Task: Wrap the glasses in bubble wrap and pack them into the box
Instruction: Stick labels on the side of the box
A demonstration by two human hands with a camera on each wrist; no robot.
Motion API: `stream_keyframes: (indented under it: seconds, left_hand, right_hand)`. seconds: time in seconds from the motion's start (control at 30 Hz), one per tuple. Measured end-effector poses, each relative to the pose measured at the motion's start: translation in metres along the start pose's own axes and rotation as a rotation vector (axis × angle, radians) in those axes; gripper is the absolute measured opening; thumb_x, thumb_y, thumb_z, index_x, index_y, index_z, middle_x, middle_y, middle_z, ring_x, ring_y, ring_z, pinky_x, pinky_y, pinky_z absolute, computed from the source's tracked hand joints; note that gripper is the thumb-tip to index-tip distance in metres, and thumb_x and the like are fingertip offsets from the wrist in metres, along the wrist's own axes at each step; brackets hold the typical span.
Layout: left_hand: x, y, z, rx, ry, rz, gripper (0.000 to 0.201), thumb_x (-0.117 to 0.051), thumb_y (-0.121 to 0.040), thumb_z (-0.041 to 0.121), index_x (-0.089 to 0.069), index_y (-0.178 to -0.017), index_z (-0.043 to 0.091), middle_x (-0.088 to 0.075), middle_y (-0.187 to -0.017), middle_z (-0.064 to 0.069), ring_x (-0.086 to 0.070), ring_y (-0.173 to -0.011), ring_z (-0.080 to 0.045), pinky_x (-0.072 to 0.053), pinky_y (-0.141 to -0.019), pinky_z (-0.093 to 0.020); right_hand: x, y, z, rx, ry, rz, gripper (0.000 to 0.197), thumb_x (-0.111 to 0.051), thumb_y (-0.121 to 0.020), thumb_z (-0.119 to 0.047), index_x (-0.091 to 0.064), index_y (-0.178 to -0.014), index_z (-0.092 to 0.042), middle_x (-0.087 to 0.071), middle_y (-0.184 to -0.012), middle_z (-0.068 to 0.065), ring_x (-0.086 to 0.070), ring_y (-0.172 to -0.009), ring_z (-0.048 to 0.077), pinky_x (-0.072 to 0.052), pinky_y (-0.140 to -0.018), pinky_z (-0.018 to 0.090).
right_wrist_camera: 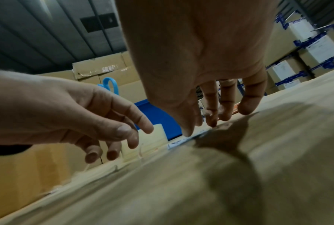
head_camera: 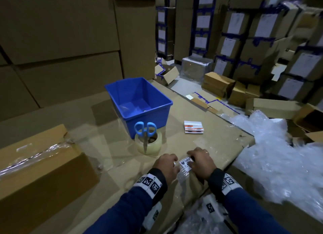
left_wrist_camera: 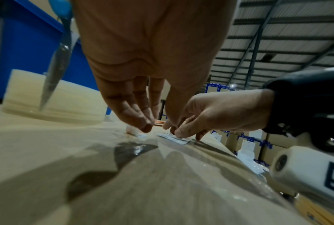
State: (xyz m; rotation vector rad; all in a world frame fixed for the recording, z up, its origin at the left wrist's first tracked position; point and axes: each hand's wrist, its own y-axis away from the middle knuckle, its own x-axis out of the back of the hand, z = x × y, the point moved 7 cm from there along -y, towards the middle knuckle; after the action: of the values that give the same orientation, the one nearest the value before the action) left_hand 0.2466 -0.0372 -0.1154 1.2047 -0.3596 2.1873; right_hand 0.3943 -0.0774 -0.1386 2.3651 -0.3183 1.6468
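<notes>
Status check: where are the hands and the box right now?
Both hands on the closed box: right hand pressing the fragile sticker flat, left hand beside it. Nothing in the way.

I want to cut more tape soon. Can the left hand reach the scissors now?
Probably yes. The left hand lies near the scissors, which stand in the tape roll with their handles up; nothing stands between them.
</notes>
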Motion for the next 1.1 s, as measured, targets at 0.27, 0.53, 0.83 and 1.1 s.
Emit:
stream_keyframes:
  seconds: [0.27, 0.53, 0.83, 1.1]
  left_hand:
    - [-0.017, -0.017, -0.002, 0.088, -0.047, -0.059, 0.034, -0.066, -0.084, 0.027, -0.063, -0.116, 0.015, -0.066, -0.11, -0.008, -0.061, -0.103, -0.026, -0.05, -0.087, -0.03]
    - [-0.022, -0.027, -0.002, 0.148, -0.055, -0.061, 0.021, -0.065, -0.083, 0.03, -0.067, -0.1, 0.017, -0.069, -0.101, -0.005, -0.063, -0.094, -0.024, -0.049, -0.077, -0.029]
    - [-0.022, -0.026, -0.004, 0.152, -0.031, -0.103, 0.029, -0.069, -0.08, 0.026, -0.064, -0.108, 0.018, -0.068, -0.105, -0.006, -0.063, -0.095, -0.023, -0.05, -0.079, -0.028]
    - [-0.019, -0.02, -0.002, 0.1, -0.049, -0.137, 0.041, -0.07, -0.084, 0.029, -0.059, -0.121, 0.016, -0.063, -0.119, -0.005, -0.06, -0.105, -0.021, -0.048, -0.085, -0.028]
  right_hand:
    - [0.002, -0.01, 0.003, 0.074, -0.003, -0.042, 0.035, -0.065, -0.086, -0.027, -0.066, -0.121, -0.021, -0.052, -0.115, 0.004, -0.048, -0.113, 0.025, -0.04, -0.097, 0.031]
    - [0.005, -0.014, 0.001, 0.103, -0.003, -0.038, 0.018, -0.067, -0.083, -0.024, -0.071, -0.1, -0.019, -0.049, -0.098, 0.0, -0.052, -0.101, 0.023, -0.042, -0.087, 0.03]
    - [0.006, -0.016, -0.007, 0.079, -0.081, -0.043, 0.02, -0.052, -0.084, -0.002, -0.059, -0.071, -0.016, -0.057, -0.082, 0.002, -0.054, -0.08, 0.021, -0.048, -0.07, 0.032]
    - [0.033, 0.004, 0.004, 0.058, -0.388, 0.127, 0.024, -0.062, -0.083, -0.004, -0.057, -0.07, -0.024, -0.061, -0.069, -0.006, -0.056, -0.066, 0.009, -0.042, -0.062, 0.02]
